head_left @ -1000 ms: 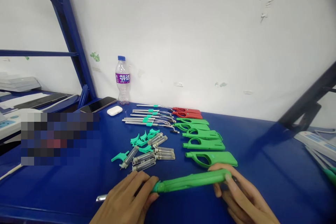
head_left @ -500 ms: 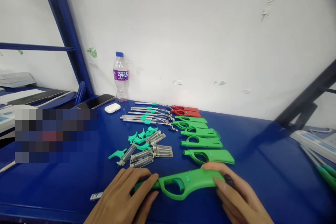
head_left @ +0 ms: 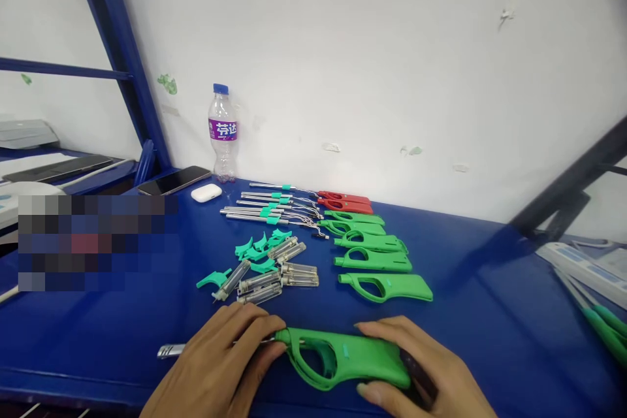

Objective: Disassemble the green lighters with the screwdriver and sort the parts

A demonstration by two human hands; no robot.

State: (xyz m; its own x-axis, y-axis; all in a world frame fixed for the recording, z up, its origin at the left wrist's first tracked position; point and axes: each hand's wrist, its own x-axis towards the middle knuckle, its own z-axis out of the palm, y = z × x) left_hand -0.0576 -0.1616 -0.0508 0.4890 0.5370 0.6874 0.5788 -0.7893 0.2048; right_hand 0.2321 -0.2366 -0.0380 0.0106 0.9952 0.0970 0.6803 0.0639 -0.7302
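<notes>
Close in front of me lies a green lighter casing (head_left: 372,354) with a trigger loop, pointing left. My left hand (head_left: 223,353) pinches its narrow front end, where a metal lighter tube (head_left: 170,351) runs under the hand and sticks out at the left. A teal trigger (head_left: 327,356) sits inside the loop. With thumb and fingers, my right hand (head_left: 421,366) holds the casing's rear end. A dark, rounded handle-like thing (head_left: 418,373) rests in that palm; its kind is not clear. Behind the hands lie clear lighter fuel tanks (head_left: 259,281) and loose teal triggers (head_left: 257,249).
Several green casings (head_left: 386,287) and two red ones (head_left: 345,204) form a row at the back. Metal tubes with wires (head_left: 264,212) lie left of them. A bottle (head_left: 224,137), a white earphone case (head_left: 206,193) and a phone (head_left: 176,180) stand farther left. Green-handled scissors (head_left: 605,323) lie right.
The casing has shifted slightly left and down and now tips down toward its rear end. My right hand's fingers have spread along its rear. The view has shifted slightly.
</notes>
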